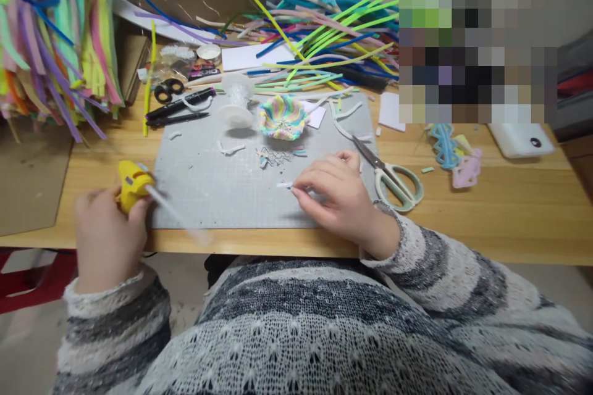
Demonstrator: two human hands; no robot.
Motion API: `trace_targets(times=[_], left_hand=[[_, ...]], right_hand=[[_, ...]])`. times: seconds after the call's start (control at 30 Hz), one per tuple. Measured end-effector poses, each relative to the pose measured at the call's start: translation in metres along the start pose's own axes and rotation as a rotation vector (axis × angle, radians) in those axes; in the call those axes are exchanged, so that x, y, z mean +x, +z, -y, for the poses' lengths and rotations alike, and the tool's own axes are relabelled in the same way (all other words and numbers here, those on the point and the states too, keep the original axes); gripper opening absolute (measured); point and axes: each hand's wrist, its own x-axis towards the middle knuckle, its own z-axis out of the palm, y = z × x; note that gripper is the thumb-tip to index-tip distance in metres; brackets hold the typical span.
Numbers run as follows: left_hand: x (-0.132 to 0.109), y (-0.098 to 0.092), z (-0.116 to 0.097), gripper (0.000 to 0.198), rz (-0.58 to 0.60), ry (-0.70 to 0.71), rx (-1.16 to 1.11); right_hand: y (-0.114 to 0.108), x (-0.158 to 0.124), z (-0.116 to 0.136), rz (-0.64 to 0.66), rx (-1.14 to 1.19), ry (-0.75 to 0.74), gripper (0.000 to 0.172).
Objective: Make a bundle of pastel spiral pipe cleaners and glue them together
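My left hand [104, 234] is closed around a yellow glue gun [132, 184] at the left edge of the grey cutting mat [222, 188]; a glue stick juts from its back towards me. Resting on the mat's near right part, my right hand [336, 194] pinches a small white piece [285, 184] between its fingertips. Just beyond it lies a small zigzag pipe-cleaner piece [274, 156]. A pastel ruffled pipe-cleaner flower [282, 117] sits at the mat's far edge.
Green-handled scissors [393, 179] lie right of my right hand. A clear spool [236, 102], black scissors [168, 91] and black pens [178, 108] sit at the far left. Heaps of pipe cleaners [333, 31] fill the back; more hang at left [55, 37]. A white device [521, 139] lies right.
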Motion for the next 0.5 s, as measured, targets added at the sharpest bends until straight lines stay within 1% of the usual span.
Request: trace_targets(times=[0.03, 0.07, 0.1, 0.17, 0.2, 0.23, 0.27, 0.3, 0.33, 0.37, 0.4, 0.43, 0.47, 0.5], left_hand=[[0.003, -0.002, 0.004, 0.020, -0.193, 0.059, 0.222], [0.006, -0.004, 0.008, 0.021, -0.337, 0.100, 0.402], [0.008, -0.005, 0.009, 0.025, -0.452, 0.126, 0.511], [0.006, 0.001, 0.004, 0.028, -0.521, 0.124, 0.595], [0.001, 0.008, -0.003, 0.027, -0.565, 0.131, 0.619], [-0.004, 0.019, -0.012, 0.026, -0.607, 0.159, 0.611], [-0.011, 0.032, -0.022, 0.021, -0.625, 0.226, 0.531], [-0.018, 0.047, -0.033, 0.017, -0.571, 0.286, 0.372], [-0.024, 0.063, -0.043, 0.014, -0.458, 0.289, 0.149], [-0.028, 0.080, -0.051, 0.011, -0.318, 0.234, -0.097], [-0.030, 0.095, -0.058, 0.012, -0.089, 0.108, -0.306], [-0.030, 0.109, -0.064, 0.015, 0.076, -0.036, -0.477], [-0.028, 0.121, -0.068, 0.017, 0.155, -0.130, -0.632], [-0.024, 0.131, -0.071, 0.018, 0.175, -0.192, -0.754]], right_hand=[[0.000, 0.000, 0.000, -0.004, 0.008, 0.014, 0.010], [0.000, 0.000, 0.000, -0.013, 0.018, 0.034, 0.010], [0.000, 0.001, 0.000, -0.028, 0.028, 0.058, 0.010], [-0.001, 0.002, 0.000, -0.071, 0.051, 0.103, 0.009], [-0.001, 0.002, 0.000, -0.093, 0.065, 0.116, 0.009], [-0.002, 0.002, 0.000, -0.109, 0.080, 0.122, 0.008], [-0.002, 0.003, 0.000, -0.114, 0.096, 0.121, 0.008], [-0.002, 0.003, 0.001, -0.110, 0.113, 0.118, 0.007], [-0.002, 0.002, 0.001, -0.100, 0.129, 0.113, 0.007], [-0.001, 0.002, 0.002, -0.090, 0.144, 0.108, 0.007], [-0.001, 0.001, 0.003, -0.081, 0.161, 0.101, 0.007], [0.000, 0.000, 0.004, -0.080, 0.186, 0.094, 0.006], [0.002, -0.001, 0.005, -0.080, 0.222, 0.089, 0.006], [0.003, -0.002, 0.006, -0.081, 0.264, 0.089, 0.006]])
